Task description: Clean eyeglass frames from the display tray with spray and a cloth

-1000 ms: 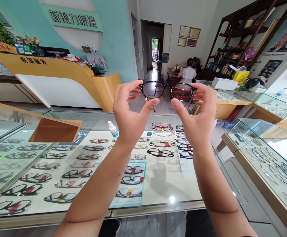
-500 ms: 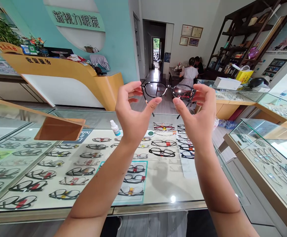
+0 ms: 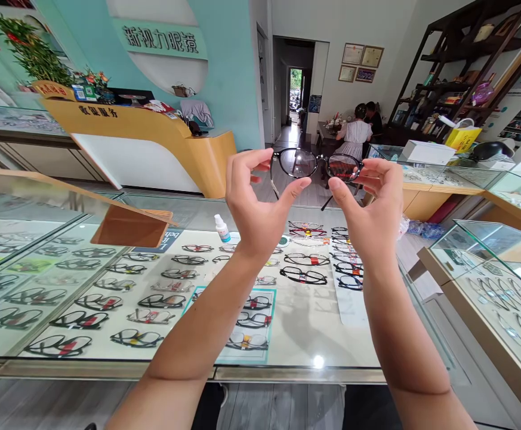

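A pair of dark-rimmed eyeglasses (image 3: 299,163) is held up in front of me, above the far side of the glass display case (image 3: 305,343). My left hand (image 3: 260,194) pinches its left end near the hinge, thumb below the left lens. At the other end my right hand (image 3: 370,191) grips the frame, its thumb under the right lens. Red lettering shows on the right lens. The temples point down and away from me, partly hidden by the hands. Beneath, rows of eyeglasses (image 3: 304,275) lie in the case, several with red or yellow tags.
A small white spray bottle (image 3: 222,229) stands on the case, with a tilted wooden-framed mirror or stand (image 3: 130,226) to its left. Another glass case (image 3: 488,269) is at the right. Beyond are a yellow counter (image 3: 215,158) and two seated people (image 3: 355,132) at a table.
The whole view has shifted, so the surroundings sit farther right. Both hands still hold the eyeglasses at about the same height, and the frame has turned slightly.
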`<state>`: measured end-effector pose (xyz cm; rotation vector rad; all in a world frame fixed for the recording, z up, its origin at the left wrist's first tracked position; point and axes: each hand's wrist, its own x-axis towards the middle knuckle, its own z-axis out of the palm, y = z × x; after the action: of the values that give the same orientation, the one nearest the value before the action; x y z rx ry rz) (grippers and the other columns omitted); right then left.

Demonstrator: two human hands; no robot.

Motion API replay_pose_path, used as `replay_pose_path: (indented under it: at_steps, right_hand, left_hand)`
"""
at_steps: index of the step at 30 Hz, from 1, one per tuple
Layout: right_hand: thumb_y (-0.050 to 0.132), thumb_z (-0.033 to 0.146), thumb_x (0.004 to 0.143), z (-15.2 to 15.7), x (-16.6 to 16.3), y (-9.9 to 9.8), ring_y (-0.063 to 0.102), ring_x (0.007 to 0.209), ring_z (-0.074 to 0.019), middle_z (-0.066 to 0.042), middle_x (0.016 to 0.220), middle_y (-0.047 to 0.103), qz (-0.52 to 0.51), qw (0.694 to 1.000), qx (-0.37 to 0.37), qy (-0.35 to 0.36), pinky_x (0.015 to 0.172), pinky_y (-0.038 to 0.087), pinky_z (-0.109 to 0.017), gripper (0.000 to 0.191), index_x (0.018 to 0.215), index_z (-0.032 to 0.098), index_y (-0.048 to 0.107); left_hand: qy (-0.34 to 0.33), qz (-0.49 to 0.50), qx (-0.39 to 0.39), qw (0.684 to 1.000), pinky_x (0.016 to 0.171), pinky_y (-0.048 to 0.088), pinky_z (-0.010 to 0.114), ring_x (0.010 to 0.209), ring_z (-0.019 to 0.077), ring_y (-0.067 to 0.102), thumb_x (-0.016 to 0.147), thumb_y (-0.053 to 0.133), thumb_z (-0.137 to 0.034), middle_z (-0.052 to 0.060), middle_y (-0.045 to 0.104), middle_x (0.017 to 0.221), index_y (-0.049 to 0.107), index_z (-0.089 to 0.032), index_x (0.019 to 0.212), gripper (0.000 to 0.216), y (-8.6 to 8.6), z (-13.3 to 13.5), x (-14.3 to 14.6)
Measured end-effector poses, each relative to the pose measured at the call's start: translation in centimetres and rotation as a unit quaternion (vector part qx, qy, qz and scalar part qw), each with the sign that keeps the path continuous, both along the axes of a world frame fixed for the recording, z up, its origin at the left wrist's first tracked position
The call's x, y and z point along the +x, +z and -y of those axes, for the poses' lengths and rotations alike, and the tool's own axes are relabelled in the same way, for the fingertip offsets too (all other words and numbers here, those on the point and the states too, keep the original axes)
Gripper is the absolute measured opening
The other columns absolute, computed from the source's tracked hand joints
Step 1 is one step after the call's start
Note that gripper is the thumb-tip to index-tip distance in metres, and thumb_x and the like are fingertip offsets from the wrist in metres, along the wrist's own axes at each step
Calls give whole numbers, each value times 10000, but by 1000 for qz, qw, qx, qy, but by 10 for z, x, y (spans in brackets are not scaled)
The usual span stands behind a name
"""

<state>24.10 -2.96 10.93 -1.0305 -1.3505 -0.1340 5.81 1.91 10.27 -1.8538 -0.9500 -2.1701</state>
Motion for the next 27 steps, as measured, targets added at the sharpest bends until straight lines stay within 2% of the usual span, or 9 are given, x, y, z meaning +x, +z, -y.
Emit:
replay_pose_path:
  at_steps: [11, 19, 27]
  right_hand:
    - [781, 582, 936, 4, -4, 3, 670, 1094, -266, -73, 1256, 631, 19, 999, 32, -33, 997, 591, -525, 534, 1344, 315, 563]
    - [759, 615, 939, 9, -8, 4, 604, 1244, -323, -97, 1331, 569, -3, 999, 35, -28, 1004, 589, -560, 582, 1401, 335, 541]
    - [769, 580, 945, 13, -10, 7, 636, 1150, -312, -86, 1253, 605, 24, 995, 62, -74, 1005, 581, -577, 525, 1358, 327, 566]
  left_hand:
    - [-25, 12, -18, 999, 967, 571, 463, 1185, 290, 696, 854, 815, -709, 78, 697, 1227, 627, -288, 1301, 642, -1, -3, -1]
    - [-23, 4, -30, 999, 872, 590, 416, 1023, 233, 728, 864, 829, -667, 68, 769, 1153, 684, -295, 1219, 535, 1, -3, 0]
    - [-23, -6, -30, 999, 853, 594, 414, 1002, 227, 735, 861, 835, -661, 64, 784, 1167, 700, -303, 1220, 524, 0, -5, -2]
